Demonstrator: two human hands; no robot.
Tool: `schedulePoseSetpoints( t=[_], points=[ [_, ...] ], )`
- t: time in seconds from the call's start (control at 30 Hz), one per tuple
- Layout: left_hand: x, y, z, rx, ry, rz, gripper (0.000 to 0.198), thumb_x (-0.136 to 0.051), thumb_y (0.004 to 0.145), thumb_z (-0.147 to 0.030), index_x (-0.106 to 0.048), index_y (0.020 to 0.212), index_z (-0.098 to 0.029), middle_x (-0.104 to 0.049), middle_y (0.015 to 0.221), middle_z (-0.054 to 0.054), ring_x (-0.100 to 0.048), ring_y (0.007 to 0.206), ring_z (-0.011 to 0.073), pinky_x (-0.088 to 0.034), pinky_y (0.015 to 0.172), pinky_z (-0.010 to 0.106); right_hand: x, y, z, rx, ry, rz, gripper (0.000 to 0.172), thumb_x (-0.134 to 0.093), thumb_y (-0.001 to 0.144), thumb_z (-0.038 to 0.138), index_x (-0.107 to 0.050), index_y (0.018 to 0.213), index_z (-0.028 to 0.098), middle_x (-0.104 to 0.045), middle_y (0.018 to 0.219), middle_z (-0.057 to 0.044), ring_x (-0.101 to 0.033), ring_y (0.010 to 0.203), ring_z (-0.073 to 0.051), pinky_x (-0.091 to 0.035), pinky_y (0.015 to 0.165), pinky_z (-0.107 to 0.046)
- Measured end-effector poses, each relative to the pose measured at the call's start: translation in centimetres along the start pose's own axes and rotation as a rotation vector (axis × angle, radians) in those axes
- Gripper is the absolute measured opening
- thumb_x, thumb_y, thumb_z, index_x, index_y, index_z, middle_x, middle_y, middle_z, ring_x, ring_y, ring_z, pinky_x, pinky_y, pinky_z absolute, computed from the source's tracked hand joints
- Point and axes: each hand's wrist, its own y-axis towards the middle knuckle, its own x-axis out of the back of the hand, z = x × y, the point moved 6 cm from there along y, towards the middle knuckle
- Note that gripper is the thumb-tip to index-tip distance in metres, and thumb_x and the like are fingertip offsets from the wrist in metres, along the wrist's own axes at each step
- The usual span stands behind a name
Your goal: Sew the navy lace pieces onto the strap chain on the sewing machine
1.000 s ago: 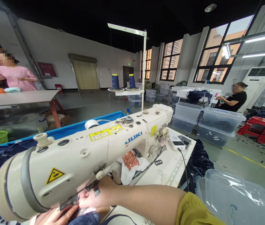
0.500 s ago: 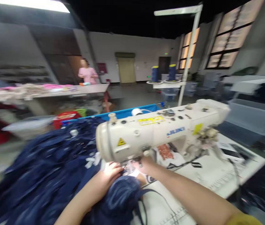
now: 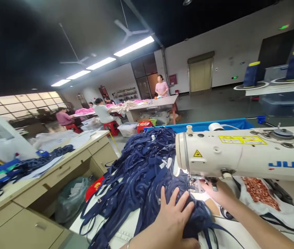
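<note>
My left hand (image 3: 174,214) lies palm down with its fingers spread on a heap of navy straps (image 3: 139,183). Under the arm of a white sewing machine (image 3: 209,152), my right hand (image 3: 215,191) reaches in beside the presser foot (image 3: 196,185); its fingertips are hidden behind the machine parts. A bunched part of the navy straps sits between my two hands, close to the lit needle area. Small white tags (image 3: 166,163) show among the straps.
Reddish-brown small pieces (image 3: 261,193) lie on white cloth to the right. Navy thread cones (image 3: 252,74) stand behind the machine. A drawer desk (image 3: 66,173) is at left, a blue trough (image 3: 196,128) behind the machine. Several people are at far tables; one person (image 3: 161,88) stands.
The view has turned left, bringing the desk and more people into sight. My left hand has moved off the needle area onto the straps, fingers now spread. My right hand stays under the machine arm.
</note>
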Motion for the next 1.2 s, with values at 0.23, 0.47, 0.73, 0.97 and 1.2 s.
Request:
schedulePoseSetpoints(
  t=[0.23,0.47,0.73,0.97,1.2],
  points=[
    [1.7,-1.3,2.0,-0.01,0.126,-0.003,0.069,-0.062,0.073,-0.045,-0.04,0.137,-0.031,-0.038,0.148,0.004,-0.024,0.138,0.0388,-0.005,0.105,0.075,-0.3,-0.1,0.1,-0.011,-0.018,0.107,0.038,-0.033,0.095,0.041,-0.069,0.098,0.029,-0.068,0.103,-0.008,-0.062,0.098,-0.029,-0.043,0.082,-0.038],
    [2.8,-2.5,4.0,-0.082,0.188,0.027,0.066,-0.066,0.07,-0.037,-0.046,0.133,-0.036,-0.035,0.15,0.001,-0.018,0.141,0.0349,0.004,0.11,0.065,-0.2,-0.1,0.2,0.01,-0.04,0.093,0.037,-0.035,0.095,0.04,-0.07,0.093,0.027,-0.068,0.096,-0.009,-0.062,0.094,-0.027,-0.041,0.078,-0.034],
    [4.1,1.5,2.5,-0.078,0.076,-0.102,0.039,-0.027,0.1,-0.037,-0.063,0.112,-0.025,-0.043,0.143,0.006,-0.032,0.136,0.0235,-0.017,0.115,0.051,0.5,-0.3,0.6,-0.031,-0.031,0.087,0.037,-0.035,0.095,0.042,-0.068,0.097,0.028,-0.069,0.094,-0.008,-0.063,0.094,-0.028,-0.04,0.076,-0.035],
    [2.0,7.2,6.5,0.083,0.25,-0.284,0.05,-0.043,0.091,-0.056,-0.054,0.126,-0.022,-0.053,0.133,0.012,-0.027,0.136,0.0356,0.003,0.108,0.068,0.3,-0.3,0.5,-0.029,-0.024,0.079,0.033,-0.036,0.094,0.04,-0.066,0.098,0.027,-0.068,0.098,-0.008,-0.062,0.097,-0.029,-0.039,0.077,-0.036],
    [1.7,8.4,7.9,0.039,0.258,-0.214,0.053,-0.046,0.089,-0.058,-0.057,0.123,-0.02,-0.05,0.135,0.015,-0.022,0.138,0.0386,0.006,0.104,0.072,0.1,-0.3,0.2,-0.029,0.023,0.078,0.037,-0.035,0.094,0.042,-0.068,0.09,0.025,-0.069,0.092,-0.009,-0.062,0.093,-0.03,-0.04,0.076,-0.036]
  ],
)
